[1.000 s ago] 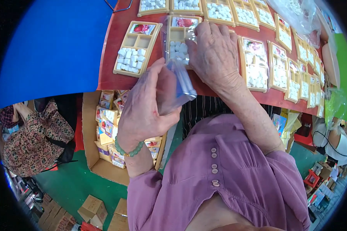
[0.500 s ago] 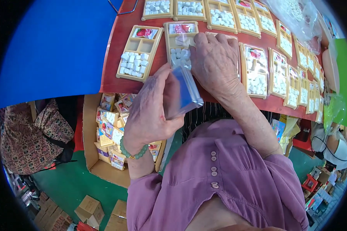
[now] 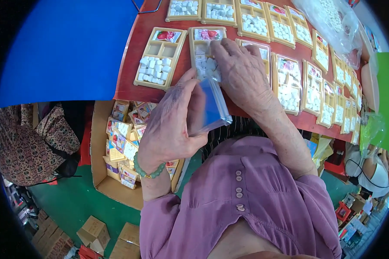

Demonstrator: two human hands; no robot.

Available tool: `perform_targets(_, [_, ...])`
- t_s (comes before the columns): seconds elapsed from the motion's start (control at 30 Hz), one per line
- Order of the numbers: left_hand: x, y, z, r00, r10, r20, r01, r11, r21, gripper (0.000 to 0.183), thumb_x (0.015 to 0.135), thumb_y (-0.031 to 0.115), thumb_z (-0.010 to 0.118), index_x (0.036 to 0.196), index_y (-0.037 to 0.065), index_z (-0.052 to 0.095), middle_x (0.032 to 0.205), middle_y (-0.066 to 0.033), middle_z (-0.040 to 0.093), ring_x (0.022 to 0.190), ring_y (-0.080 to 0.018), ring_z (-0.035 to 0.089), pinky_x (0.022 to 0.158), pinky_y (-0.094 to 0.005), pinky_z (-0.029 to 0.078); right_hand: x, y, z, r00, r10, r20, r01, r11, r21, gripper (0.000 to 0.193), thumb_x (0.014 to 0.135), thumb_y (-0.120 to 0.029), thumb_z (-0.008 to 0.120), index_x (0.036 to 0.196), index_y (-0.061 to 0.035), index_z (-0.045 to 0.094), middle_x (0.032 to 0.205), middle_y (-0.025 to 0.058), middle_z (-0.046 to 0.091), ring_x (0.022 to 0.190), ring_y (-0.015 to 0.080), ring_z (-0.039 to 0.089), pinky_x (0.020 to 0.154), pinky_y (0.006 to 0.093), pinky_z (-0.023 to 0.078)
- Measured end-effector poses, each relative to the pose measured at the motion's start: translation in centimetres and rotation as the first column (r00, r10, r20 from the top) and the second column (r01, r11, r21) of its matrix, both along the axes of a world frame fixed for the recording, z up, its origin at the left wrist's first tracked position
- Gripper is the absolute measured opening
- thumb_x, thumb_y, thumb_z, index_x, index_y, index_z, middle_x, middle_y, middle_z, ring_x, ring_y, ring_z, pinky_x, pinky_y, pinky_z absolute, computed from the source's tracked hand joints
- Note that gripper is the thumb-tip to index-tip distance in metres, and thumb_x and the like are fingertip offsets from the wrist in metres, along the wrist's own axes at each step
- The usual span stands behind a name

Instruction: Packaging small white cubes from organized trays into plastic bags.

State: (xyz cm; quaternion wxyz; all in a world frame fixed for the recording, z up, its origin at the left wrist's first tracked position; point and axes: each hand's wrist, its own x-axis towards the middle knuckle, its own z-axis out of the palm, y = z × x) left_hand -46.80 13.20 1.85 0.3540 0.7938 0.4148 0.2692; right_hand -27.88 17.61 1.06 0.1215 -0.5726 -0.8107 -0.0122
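Note:
My left hand (image 3: 166, 116) is closed round a stack of clear plastic lids (image 3: 218, 105), holding it tilted over the table's near edge. Just beyond it lies a cream compartment tray (image 3: 192, 49) with a strawberry-printed sachet (image 3: 207, 33) and small white cubes. Clear plastic covers part of this tray. My right hand (image 3: 244, 71) bends its fingers over the tray's right side, at the lid; its thumb is mostly hidden. To the left lies a similar tray (image 3: 163, 51) without a visible lid, its two middle compartments bare.
More filled trays (image 3: 287, 86) line the red table (image 3: 132, 56) to the right and far side. A clear bag of white pieces (image 3: 330, 15) lies at the far right. Below the table, a cardboard box (image 3: 100, 172) holds several packed trays. A blue sheet (image 3: 65, 52) spans the left.
The view has shifted slightly, so the table sits a little further right. My right fingers have moved a little along the tray's lid. My left hand still holds the stack.

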Motion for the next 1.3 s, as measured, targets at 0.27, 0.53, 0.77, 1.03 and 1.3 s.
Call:
perform_targets(0.27, [0.5, 0.7, -0.1, 0.983, -0.006, -0.185, 0.027, 0.994, 0.109, 0.078, 0.054, 0.008, 0.067, 0.125, -0.006, 0.038, 0.133, -0.0247, 0.042, 0.108, -0.0389, 0.05, 0.094, -0.0429, 0.043, -0.2, 0.2, -0.3, 0.987, 0.049, 0.152, -0.057, 0.997, 0.053, 0.042, 0.084, -0.014, 0.054, 0.125, -0.0102, 0.05, 0.113, 0.0157, 0.054, 0.1, 0.0303, 0.058, 0.096, 0.0433, 0.036])
perform_targets(0.53, [0.5, 0.7, 0.7, 0.992, -0.043, -0.119, 0.051, 0.997, 0.065, 0.078, 0.052, 0.007, 0.066, 0.125, -0.004, 0.04, 0.123, -0.0227, 0.049, 0.096, -0.0367, 0.053, 0.088, -0.0419, 0.045, 0.7, 0.6, 0.4, 0.961, 0.154, 0.231, -0.172, 0.983, 0.063, 0.043, 0.081, -0.012, 0.058, 0.124, -0.0093, 0.051, 0.11, 0.0152, 0.056, 0.099, 0.029, 0.059, 0.096, 0.0448, 0.035])
perform_targets(0.77, [-1.3, 0.1, -0.1, 1.0, -0.029, -0.011, 0.029, 0.999, -0.018, 0.079, 0.059, 0.01, 0.07, 0.131, -0.003, 0.039, 0.125, -0.0208, 0.051, 0.111, -0.0311, 0.054, 0.094, -0.0363, 0.044, 1.5, 1.4, 1.2, 0.967, 0.166, 0.193, -0.174, 0.984, 0.027, 0.043, 0.079, -0.001, 0.054, 0.122, -0.0103, 0.054, 0.102, 0.0128, 0.06, 0.097, 0.0267, 0.058, 0.088, 0.043, 0.037])
perform_targets(1.03, [-2.5, -2.1, -1.0, 0.728, 0.305, 0.615, -0.038, 0.912, -0.407, 0.073, 0.072, 0.022, 0.073, 0.134, 0.0, 0.041, 0.13, -0.0176, 0.05, 0.112, -0.0269, 0.055, 0.092, -0.0343, 0.046, 1.2, 2.1, 0.4, 0.957, 0.29, -0.012, -0.285, 0.948, 0.137, 0.041, 0.091, -0.018, 0.05, 0.129, -0.0041, 0.047, 0.133, 0.0199, 0.046, 0.126, 0.0325, 0.042, 0.105, 0.0468, 0.032])
perform_targets(1.3, [-1.2, -3.4, -1.9, 0.454, 0.454, 0.767, -0.002, 0.861, -0.509, 0.094, 0.078, 0.068, 0.055, 0.137, -0.003, 0.033, 0.127, -0.0277, 0.047, 0.106, -0.0316, 0.058, 0.086, -0.0354, 0.052, -0.4, 2.8, -4.0, 0.968, 0.249, 0.038, -0.252, 0.963, 0.093, 0.065, 0.096, -0.045, 0.036, 0.141, 0.002, 0.028, 0.147, 0.0214, 0.028, 0.138, 0.0329, 0.022, 0.113, 0.0442, 0.018])
